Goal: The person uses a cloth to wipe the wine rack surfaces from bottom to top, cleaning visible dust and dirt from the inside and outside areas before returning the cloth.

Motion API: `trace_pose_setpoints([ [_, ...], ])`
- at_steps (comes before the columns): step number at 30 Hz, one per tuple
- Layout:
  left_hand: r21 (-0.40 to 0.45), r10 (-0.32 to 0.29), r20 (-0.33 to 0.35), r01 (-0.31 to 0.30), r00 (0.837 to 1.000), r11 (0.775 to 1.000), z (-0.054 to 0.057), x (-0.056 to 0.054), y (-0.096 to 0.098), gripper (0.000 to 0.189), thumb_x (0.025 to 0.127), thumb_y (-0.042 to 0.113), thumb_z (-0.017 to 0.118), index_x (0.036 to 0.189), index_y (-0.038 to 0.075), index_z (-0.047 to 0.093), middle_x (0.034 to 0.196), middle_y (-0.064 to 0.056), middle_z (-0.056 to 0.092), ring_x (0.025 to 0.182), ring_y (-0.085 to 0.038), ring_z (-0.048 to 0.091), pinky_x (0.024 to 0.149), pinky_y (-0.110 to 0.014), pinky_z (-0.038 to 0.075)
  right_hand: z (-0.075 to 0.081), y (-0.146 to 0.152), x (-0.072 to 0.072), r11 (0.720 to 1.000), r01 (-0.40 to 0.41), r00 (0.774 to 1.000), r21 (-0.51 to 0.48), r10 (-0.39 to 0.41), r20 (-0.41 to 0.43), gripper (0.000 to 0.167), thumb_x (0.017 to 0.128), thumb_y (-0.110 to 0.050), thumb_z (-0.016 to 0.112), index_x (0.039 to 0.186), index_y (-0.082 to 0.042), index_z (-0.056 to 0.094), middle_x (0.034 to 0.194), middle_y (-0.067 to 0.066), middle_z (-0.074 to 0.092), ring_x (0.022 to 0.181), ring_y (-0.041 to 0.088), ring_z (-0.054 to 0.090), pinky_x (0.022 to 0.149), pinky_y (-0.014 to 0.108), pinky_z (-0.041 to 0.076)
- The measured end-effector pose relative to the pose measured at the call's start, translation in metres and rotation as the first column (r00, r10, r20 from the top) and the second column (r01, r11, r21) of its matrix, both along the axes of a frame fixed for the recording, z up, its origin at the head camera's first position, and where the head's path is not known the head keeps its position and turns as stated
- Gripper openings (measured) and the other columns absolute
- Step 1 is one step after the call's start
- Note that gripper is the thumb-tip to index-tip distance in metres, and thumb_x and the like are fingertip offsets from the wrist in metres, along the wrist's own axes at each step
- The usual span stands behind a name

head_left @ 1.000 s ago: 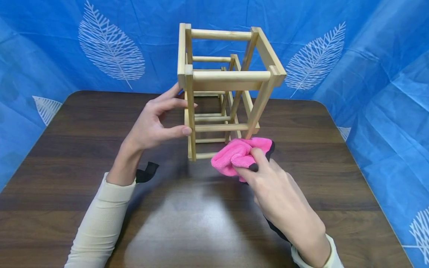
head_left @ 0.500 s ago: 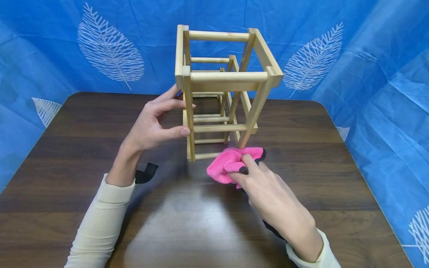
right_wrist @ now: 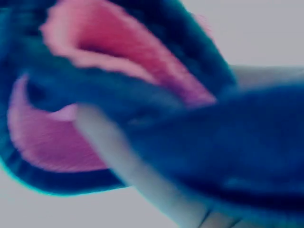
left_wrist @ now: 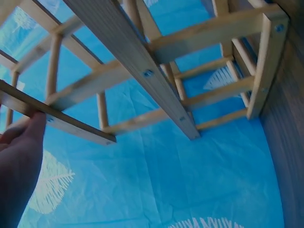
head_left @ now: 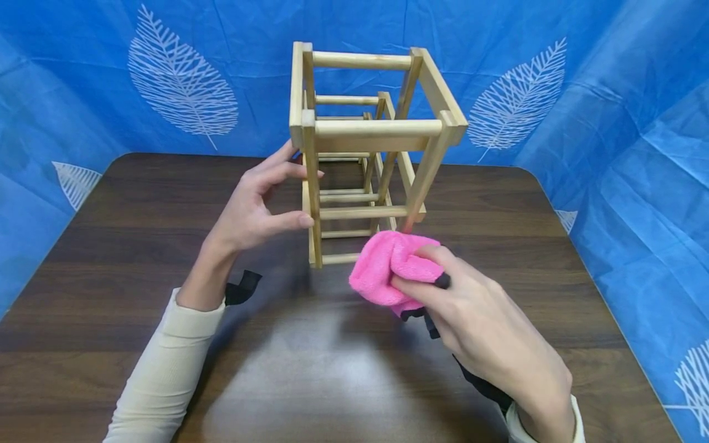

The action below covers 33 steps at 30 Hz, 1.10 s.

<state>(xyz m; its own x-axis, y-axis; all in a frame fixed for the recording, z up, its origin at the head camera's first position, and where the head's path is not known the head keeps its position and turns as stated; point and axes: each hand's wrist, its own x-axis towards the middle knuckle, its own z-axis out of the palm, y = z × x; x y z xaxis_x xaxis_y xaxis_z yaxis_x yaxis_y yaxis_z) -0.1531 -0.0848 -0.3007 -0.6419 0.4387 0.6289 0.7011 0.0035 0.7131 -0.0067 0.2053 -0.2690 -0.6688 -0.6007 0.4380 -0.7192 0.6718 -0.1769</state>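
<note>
A light wooden rack [head_left: 379,127] of slats and round rungs stands on the table, its tiers running away toward the back. My left hand [head_left: 249,206] grips the rack's left upright, thumb in front and fingers behind; in the left wrist view the fingers [left_wrist: 28,133] hold a slat with screws in it. My right hand [head_left: 476,314] pinches a bunched pink cloth [head_left: 388,271] with dark edging, close to the rack's front right leg. That leg's lower end is hidden behind the cloth. In the right wrist view the cloth's pink folds [right_wrist: 118,38] are blurred.
The dark wooden table [head_left: 138,246] has rounded far corners. Behind it hangs a blue sheet [head_left: 266,74] with white leaf prints. A black strap [head_left: 242,288] hangs from the left wrist.
The right hand first slid the cloth down and left, then brought it back up and right. The rack shifted slightly left early on. My left hand keeps its hold.
</note>
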Motion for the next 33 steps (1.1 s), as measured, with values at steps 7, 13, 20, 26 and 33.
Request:
trace_pose_setpoints([
  [7,-0.006,0.039,0.028,-0.038,0.999,0.999,0.004,0.006,0.006,0.05,0.081,0.034,0.083,0.105,-0.006,0.064,0.157,-0.01,0.032,0.143,-0.02,0.032,0.114,-0.039,0.031,-0.007,0.037,-0.007,0.923,-0.103,0.97,-0.371,0.01,-0.245,0.024,0.094,-0.011,0.061,0.112,-0.005,0.075,0.121,0.023,0.061,0.109,0.037,0.058,0.101,0.038,0.045],
  [13,-0.018,0.037,-0.027,-0.038,0.999,0.999,0.004,0.005,0.002,0.036,0.075,0.009,0.079,0.103,-0.007,0.065,0.135,-0.013,0.055,0.124,-0.023,0.05,0.106,-0.035,0.042,-0.006,0.042,-0.016,0.768,-0.046,0.933,-0.638,-0.196,-0.303,0.02,0.081,-0.004,0.076,0.1,0.003,0.077,0.108,0.029,0.063,0.101,0.041,0.056,0.094,0.037,0.046],
  [20,0.032,-0.042,-0.05,0.044,0.998,0.999,0.0,-0.002,-0.005,0.055,0.082,0.037,0.076,0.105,-0.011,0.062,0.108,-0.022,0.058,0.099,-0.026,0.054,0.088,-0.028,0.049,-0.001,0.032,-0.018,0.739,0.008,0.914,-0.673,-0.279,-0.295,0.021,0.082,-0.006,0.073,0.101,0.002,0.077,0.104,0.027,0.065,0.092,0.033,0.053,0.085,0.027,0.043],
  [26,0.07,-0.072,-0.047,0.075,0.996,0.995,-0.003,-0.006,-0.007,0.058,0.083,0.039,0.073,0.104,-0.013,0.061,0.108,-0.017,0.058,0.097,-0.024,0.051,0.082,-0.027,0.048,-0.002,0.031,-0.018,0.738,0.016,0.906,-0.674,-0.295,-0.302,0.02,0.083,-0.006,0.073,0.1,0.002,0.077,0.101,0.026,0.065,0.09,0.031,0.052,0.081,0.024,0.04],
  [33,0.098,-0.063,-0.035,0.066,0.997,0.993,-0.003,-0.007,-0.009,0.056,0.081,0.032,0.073,0.112,-0.013,0.059,0.103,-0.016,0.059,0.087,-0.022,0.052,0.072,-0.027,0.046,-0.005,0.032,-0.019,0.734,0.025,0.897,-0.679,-0.316,-0.309,0.02,0.081,-0.004,0.072,0.1,0.002,0.077,0.102,0.026,0.065,0.09,0.032,0.052,0.079,0.022,0.038],
])
